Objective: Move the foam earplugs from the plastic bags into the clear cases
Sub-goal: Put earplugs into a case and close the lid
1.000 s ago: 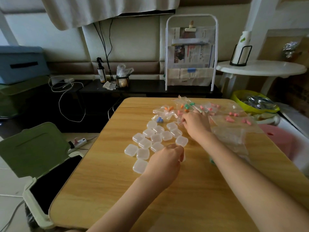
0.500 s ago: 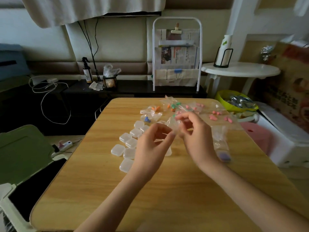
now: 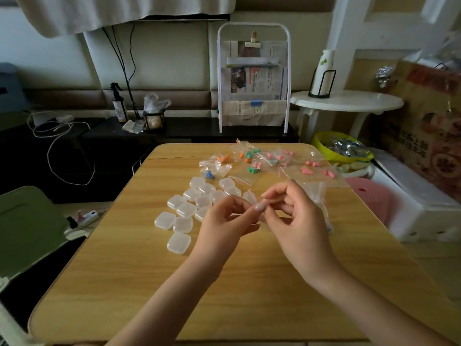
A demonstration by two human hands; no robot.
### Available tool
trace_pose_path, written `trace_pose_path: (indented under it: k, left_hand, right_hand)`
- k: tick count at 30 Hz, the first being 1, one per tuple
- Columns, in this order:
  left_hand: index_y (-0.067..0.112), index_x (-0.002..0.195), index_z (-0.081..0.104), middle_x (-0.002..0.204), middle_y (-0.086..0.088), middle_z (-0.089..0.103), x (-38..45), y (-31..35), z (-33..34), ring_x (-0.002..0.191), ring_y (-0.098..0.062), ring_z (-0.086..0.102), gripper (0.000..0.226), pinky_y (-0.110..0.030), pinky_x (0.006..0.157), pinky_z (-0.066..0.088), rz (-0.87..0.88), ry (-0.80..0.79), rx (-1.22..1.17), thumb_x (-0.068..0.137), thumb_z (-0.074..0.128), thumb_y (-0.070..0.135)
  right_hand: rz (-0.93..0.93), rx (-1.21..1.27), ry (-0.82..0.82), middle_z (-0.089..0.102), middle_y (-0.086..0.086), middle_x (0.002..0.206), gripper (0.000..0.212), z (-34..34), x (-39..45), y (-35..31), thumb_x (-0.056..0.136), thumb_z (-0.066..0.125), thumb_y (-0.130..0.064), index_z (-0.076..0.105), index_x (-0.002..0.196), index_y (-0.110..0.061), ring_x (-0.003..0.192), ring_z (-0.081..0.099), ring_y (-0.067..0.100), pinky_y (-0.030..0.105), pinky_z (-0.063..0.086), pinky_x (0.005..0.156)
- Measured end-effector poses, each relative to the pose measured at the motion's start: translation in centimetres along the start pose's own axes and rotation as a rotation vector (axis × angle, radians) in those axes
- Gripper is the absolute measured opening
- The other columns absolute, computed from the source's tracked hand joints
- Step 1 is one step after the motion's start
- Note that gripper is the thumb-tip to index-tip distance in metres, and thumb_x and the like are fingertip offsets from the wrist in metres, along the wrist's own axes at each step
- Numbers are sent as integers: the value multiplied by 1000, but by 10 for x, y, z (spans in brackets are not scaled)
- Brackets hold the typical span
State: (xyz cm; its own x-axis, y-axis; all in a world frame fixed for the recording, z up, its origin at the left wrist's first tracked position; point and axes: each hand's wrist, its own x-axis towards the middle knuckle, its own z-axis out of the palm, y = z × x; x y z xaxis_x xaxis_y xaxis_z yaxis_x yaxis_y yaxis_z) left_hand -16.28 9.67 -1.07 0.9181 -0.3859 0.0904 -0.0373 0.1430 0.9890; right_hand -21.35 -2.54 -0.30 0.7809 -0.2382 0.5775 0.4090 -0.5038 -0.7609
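Several shut clear cases (image 3: 185,209) lie in a cluster at the middle of the wooden table (image 3: 149,283). Behind them, along the far edge, are small plastic bags (image 3: 254,161) holding orange, green and pink foam earplugs, and one bag with a blue earplug (image 3: 210,174). My left hand (image 3: 224,221) and my right hand (image 3: 296,221) meet above the table just right of the cluster. Their fingertips pinch one small clear case (image 3: 250,197) between them. Whether its lid is open is hidden by the fingers. An empty-looking bag (image 3: 318,196) lies behind my right hand.
A white newspaper rack (image 3: 253,78) stands past the table's far edge. To the right are a round white side table (image 3: 346,102), a yellow bowl (image 3: 321,143), a pink stool (image 3: 369,193) and a white foam box (image 3: 411,196). A green lid (image 3: 27,226) sits at left.
My left hand lifted a case off the table and my right hand came back from the bags. Both hands now meet on the case. The view shifted right.
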Motion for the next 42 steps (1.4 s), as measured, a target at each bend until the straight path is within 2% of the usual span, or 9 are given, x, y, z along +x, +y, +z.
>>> trace_pose_path:
  k: [4, 10, 13, 17, 23, 28, 36, 39, 42]
  left_hand:
    - [3, 77, 61, 77, -12, 67, 1, -2, 1, 73, -14, 67, 14, -26, 70, 57, 50, 52, 83, 86, 67, 12]
    - [14, 69, 59, 71, -8, 65, -1, -7, 2, 72, -22, 65, 18, -29, 65, 56, 204, 114, 375, 85, 60, 6]
    - [10, 70, 58, 69, -7, 64, -1, -6, 3, 71, -21, 63, 13, -34, 68, 52, 232, 110, 438, 83, 60, 6]
    - [5, 70, 56, 67, -5, 61, -3, -5, 4, 68, -18, 57, 11, -25, 60, 45, 283, 121, 531, 80, 61, 8]
    - [3, 68, 52, 63, -8, 56, -2, -6, 5, 60, -20, 48, 19, -26, 53, 38, 301, 139, 599, 83, 61, 12]
    - [8, 63, 43, 57, 4, 41, -3, -7, 0, 52, -8, 33, 24, -21, 52, 31, 299, 183, 702, 80, 59, 5]
    - [12, 65, 51, 58, 7, 48, -11, -2, -3, 55, -5, 41, 20, -16, 52, 34, 317, 142, 669, 82, 62, 13]
    - [21, 62, 48, 59, 10, 48, -16, -1, -1, 58, -4, 43, 28, -15, 54, 36, 372, 50, 664, 81, 64, 10]
    - [19, 65, 51, 62, 8, 51, -19, 1, -1, 60, -4, 46, 24, -18, 56, 39, 414, -5, 630, 84, 65, 13]
  right_hand:
    - [-37, -78, 15, 62, -10, 82, 22, -1, -1, 6, 85, 65, 3, 55, 85, -16, 85, 66, 6, 24, 57, 67]
    - [-253, -343, -51, 58, -6, 82, 22, -3, -3, 8, 79, 64, 10, 62, 82, -11, 74, 58, 6, 24, 49, 64]
    - [-222, -319, -38, 58, -7, 80, 22, -2, -3, 10, 79, 64, 10, 62, 81, -12, 72, 58, 6, 24, 49, 61]
    - [-234, -360, -50, 52, -9, 77, 23, 2, -6, 12, 79, 65, 9, 58, 81, -14, 69, 52, 7, 18, 43, 57]
    - [-272, -454, -34, 50, -7, 77, 31, 10, -11, 12, 77, 67, 7, 48, 83, -17, 67, 47, 10, 21, 37, 52]
    - [-158, -497, 4, 45, -8, 79, 25, 4, -1, 18, 80, 63, 3, 49, 81, -18, 67, 47, 10, 33, 47, 55]
    - [-92, -623, -294, 46, -11, 108, 19, -2, -1, 22, 91, 55, -16, 69, 94, -29, 87, 52, 12, 44, 52, 60]
    - [-7, -555, -484, 42, -17, 126, 21, -4, 0, 18, 97, 44, -28, 64, 99, -29, 104, 51, 8, 36, 48, 69]
    - [104, -418, -569, 49, -19, 118, 21, -7, 3, 20, 99, 44, -28, 63, 105, -32, 100, 52, 0, 20, 37, 69]
